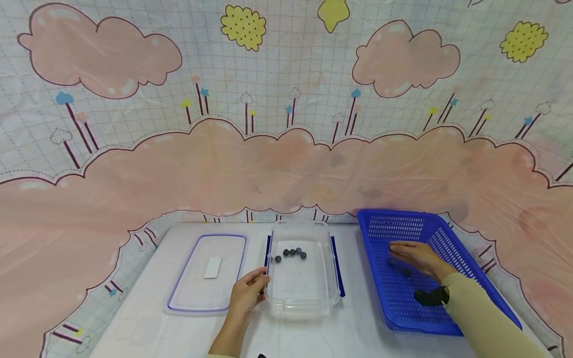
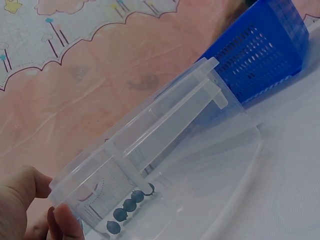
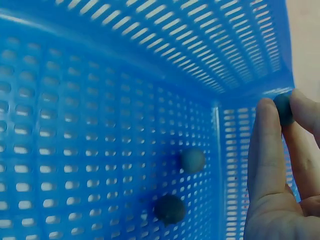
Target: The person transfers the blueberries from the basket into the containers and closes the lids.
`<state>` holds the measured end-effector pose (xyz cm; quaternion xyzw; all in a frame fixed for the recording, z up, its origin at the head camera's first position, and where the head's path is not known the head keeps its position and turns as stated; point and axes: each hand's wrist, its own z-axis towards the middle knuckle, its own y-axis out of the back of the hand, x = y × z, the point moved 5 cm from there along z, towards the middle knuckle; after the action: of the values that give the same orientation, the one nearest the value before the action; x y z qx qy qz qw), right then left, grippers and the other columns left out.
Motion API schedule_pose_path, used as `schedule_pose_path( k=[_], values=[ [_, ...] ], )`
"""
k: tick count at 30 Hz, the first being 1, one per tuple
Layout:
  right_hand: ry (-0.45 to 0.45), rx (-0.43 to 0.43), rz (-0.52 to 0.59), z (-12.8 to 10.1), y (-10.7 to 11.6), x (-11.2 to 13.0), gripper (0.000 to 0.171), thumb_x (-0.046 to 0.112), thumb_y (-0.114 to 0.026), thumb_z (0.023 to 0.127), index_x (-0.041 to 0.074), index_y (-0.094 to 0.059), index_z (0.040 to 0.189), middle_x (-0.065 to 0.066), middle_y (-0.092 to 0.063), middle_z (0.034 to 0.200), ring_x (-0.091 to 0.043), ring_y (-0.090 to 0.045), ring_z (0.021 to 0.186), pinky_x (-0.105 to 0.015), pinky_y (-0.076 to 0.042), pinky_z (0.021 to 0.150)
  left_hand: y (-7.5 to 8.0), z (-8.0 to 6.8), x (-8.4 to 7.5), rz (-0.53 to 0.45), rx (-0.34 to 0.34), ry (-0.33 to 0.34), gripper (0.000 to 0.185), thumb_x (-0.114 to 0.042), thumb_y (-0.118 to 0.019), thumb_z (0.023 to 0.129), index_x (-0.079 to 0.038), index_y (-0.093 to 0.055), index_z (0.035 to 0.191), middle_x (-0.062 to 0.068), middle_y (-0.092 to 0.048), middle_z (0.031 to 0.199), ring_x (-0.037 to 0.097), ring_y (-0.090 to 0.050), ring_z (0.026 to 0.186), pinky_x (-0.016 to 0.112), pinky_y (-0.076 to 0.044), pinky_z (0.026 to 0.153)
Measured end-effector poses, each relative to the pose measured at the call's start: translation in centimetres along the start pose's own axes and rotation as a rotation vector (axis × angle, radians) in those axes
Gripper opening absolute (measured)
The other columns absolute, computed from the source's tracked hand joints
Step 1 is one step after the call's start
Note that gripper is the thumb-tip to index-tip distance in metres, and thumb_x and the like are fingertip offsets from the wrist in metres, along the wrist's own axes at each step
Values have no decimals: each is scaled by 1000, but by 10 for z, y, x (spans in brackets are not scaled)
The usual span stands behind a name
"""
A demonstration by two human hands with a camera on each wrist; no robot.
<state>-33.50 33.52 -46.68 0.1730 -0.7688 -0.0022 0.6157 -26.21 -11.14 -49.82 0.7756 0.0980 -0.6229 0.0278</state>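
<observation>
A clear plastic container (image 1: 313, 298) stands at the middle of the table with several dark balls (image 1: 291, 253) lying in a row on its far floor. My left hand (image 1: 259, 284) grips its near left rim, thumb and fingers (image 2: 64, 222) on the wall. The same balls (image 2: 125, 207) show through the wall in the left wrist view. My right hand (image 1: 397, 250) reaches into the blue basket (image 1: 403, 311). Its fingers (image 3: 267, 150) pinch a dark ball (image 3: 283, 109) near the basket's corner. Two more balls (image 3: 192, 160) (image 3: 170, 208) lie on the basket floor.
The container's clear lid (image 1: 179, 293) with a blue seal lies flat to the left of it, a white label at its centre. A pink cloud-patterned cloth (image 1: 286, 164) rises behind the table. The table's bare white surface (image 1: 358, 333) runs along the near edge.
</observation>
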Motion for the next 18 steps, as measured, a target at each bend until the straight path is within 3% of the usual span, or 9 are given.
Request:
schedule_pose_path(
  k=[3,11,18],
  values=[
    [-6,-1,19,0,-2,3,61,17,-59,99,-16,-34,143,-15,-58,135,1,-63,101,-47,-36,110,0,1,0,2,-2,1,41,-10,-70,88,2,-64,126,-3,-59,83,10,-51,72,19,-49,55],
    [29,10,-14,-4,-13,18,62,21,-59,99,-15,-35,144,-25,-48,143,-11,-63,114,-51,-33,111,-1,0,0,3,-9,1,40,-9,-70,88,3,-64,125,-3,-57,82,11,-50,72,19,-48,55],
    [120,38,75,-5,-23,34,48,13,-58,99,-14,-45,137,6,-68,110,-5,-66,103,-30,-51,99,-1,1,1,2,-16,9,39,-8,-69,87,3,-64,125,-3,-58,83,11,-52,73,19,-49,55]
  ],
)
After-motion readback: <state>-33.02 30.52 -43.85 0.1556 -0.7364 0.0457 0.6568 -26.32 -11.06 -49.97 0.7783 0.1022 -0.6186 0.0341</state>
